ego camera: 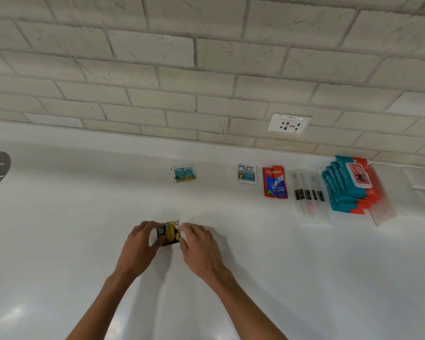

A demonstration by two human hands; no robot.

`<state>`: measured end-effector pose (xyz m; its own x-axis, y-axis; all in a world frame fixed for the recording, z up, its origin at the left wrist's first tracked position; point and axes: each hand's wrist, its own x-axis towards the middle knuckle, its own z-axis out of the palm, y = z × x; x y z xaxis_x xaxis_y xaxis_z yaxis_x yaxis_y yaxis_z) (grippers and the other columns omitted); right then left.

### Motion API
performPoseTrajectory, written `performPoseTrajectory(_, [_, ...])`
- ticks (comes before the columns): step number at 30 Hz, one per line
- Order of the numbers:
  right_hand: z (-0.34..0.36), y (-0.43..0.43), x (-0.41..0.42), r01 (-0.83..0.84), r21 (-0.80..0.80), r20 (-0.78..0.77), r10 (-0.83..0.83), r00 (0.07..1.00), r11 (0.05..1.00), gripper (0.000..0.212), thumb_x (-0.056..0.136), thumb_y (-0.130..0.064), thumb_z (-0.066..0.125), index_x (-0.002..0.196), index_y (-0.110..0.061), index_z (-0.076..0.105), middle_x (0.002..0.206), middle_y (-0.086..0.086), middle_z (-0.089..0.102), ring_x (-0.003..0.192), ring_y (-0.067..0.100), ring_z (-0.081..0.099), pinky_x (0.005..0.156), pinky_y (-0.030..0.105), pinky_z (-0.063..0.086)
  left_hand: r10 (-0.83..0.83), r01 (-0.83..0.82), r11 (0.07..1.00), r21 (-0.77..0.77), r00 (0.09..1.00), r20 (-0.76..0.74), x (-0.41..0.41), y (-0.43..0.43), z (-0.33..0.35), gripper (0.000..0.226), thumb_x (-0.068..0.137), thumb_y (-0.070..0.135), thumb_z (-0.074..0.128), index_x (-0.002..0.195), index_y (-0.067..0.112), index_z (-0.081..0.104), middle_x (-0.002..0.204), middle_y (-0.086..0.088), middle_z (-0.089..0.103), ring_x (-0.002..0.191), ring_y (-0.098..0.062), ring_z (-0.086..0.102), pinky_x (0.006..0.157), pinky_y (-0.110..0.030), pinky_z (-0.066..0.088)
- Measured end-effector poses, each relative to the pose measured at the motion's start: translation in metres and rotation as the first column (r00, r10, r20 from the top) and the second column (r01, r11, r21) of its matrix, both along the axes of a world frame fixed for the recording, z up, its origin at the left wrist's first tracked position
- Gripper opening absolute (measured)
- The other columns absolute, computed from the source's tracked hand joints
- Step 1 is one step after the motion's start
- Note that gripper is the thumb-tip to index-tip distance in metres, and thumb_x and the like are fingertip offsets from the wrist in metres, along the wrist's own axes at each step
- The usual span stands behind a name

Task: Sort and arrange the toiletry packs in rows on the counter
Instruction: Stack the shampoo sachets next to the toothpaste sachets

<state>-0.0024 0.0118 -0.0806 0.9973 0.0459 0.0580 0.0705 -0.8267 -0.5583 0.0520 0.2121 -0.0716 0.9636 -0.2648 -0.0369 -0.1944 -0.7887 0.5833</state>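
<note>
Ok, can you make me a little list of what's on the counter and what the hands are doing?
hands: left hand and right hand both hold a small dark and yellow sachet
where: low over the front of the white counter
back row, left to right: teal sachet, Cream Silk sachet, Colgate sachets, clear packs (maybe toothbrushes), wet wipe packs
gap: wide space between the teal sachet and the Cream Silk sachet
wall: pale bricks, with a socket above the row
</note>
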Motion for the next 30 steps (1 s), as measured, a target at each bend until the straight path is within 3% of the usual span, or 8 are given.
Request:
performPoseTrajectory(6, [-0.034, 0.016, -0.019, -0.182, -0.167, 0.138, 0.205, 0.969, 0.969, 0.043, 0.107, -0.035, 0.048, 0.147, -0.02, 0.054, 0.157, 0.0, 0.052, 0.146, 0.02, 0.047, 0.121, 0.037, 0.042, -0.154, 0.143, 0.984, 0.103, 0.983, 0.101, -0.022, 0.02, -0.029, 0.047, 0.093, 0.03, 0.076, 0.137, 0.021, 0.064, 0.143, 0.005, 0.062, 0.132, -0.022, 0.056, 0.102, -0.038, 0.054])
performPoseTrajectory(10, [-0.045, 0.011, -0.029, -0.208, -0.222, 0.125, 0.239, 0.963, 0.953, 0.048, 0.11, -0.038, 0.045, 0.154, -0.021, 0.049, 0.165, 0.0, 0.044, 0.155, 0.019, 0.037, 0.127, 0.038, 0.032, -0.162, 0.144, 0.979, 0.146, 0.98, 0.118, -0.022, 0.015, -0.034, 0.045, 0.102, 0.041, 0.059, 0.144, 0.026, 0.058, 0.149, 0.009, 0.056, 0.142, -0.018, 0.047, 0.103, -0.039, 0.052])
performPoseTrajectory(17, [-0.047, -0.015, -0.04, -0.128, -0.269, 0.124, 0.166, 0.978, 0.955, 0.05, 0.112, -0.038, 0.041, 0.16, -0.025, 0.043, 0.172, -0.005, 0.031, 0.16, 0.013, 0.025, 0.13, 0.036, 0.023, -0.27, 0.247, 0.952, 0.183, 0.956, 0.114, -0.025, -0.007, -0.031, 0.053, 0.105, 0.054, 0.037, 0.149, 0.028, 0.051, 0.154, 0.009, 0.051, 0.147, -0.017, 0.042, 0.108, -0.039, 0.047])
performPoseTrajectory(20, [-0.05, -0.031, -0.043, -0.093, -0.294, 0.11, 0.131, 0.985, 0.951, 0.049, 0.113, -0.038, 0.041, 0.16, -0.023, 0.043, 0.172, -0.003, 0.03, 0.16, 0.014, 0.024, 0.129, 0.04, 0.028, -0.322, 0.297, 0.937, 0.183, 0.938, 0.125, -0.03, -0.02, -0.028, 0.058, 0.106, 0.058, 0.027, 0.147, 0.027, 0.054, 0.153, 0.009, 0.053, 0.145, -0.016, 0.044, 0.108, -0.037, 0.048])
performPoseTrajectory(24, [-0.055, -0.05, -0.048, -0.038, -0.322, 0.067, 0.063, 0.996, 0.946, 0.052, 0.115, -0.042, 0.032, 0.162, -0.023, 0.039, 0.174, -0.002, 0.027, 0.162, 0.015, 0.02, 0.128, 0.042, 0.032, -0.401, 0.362, 0.898, 0.25, 0.907, 0.126, -0.042, -0.036, -0.034, 0.055, 0.106, 0.053, 0.031, 0.15, 0.028, 0.05, 0.157, 0.01, 0.048, 0.148, -0.017, 0.041, 0.112, -0.038, 0.046])
performPoseTrajectory(30, [-0.055, -0.072, -0.048, 0.036, -0.373, 0.063, -0.014, 0.998, 0.927, 0.054, 0.115, -0.043, 0.027, 0.165, -0.023, 0.033, 0.174, -0.002, 0.024, 0.162, 0.015, 0.017, 0.13, 0.04, 0.027, -0.465, 0.41, 0.84, 0.355, 0.881, 0.083, -0.04, -0.062, -0.04, 0.059, 0.109, 0.05, 0.035, 0.163, 0.027, 0.027, 0.171, 0.009, 0.02, 0.157, -0.022, 0.023, 0.12, -0.042, 0.036])
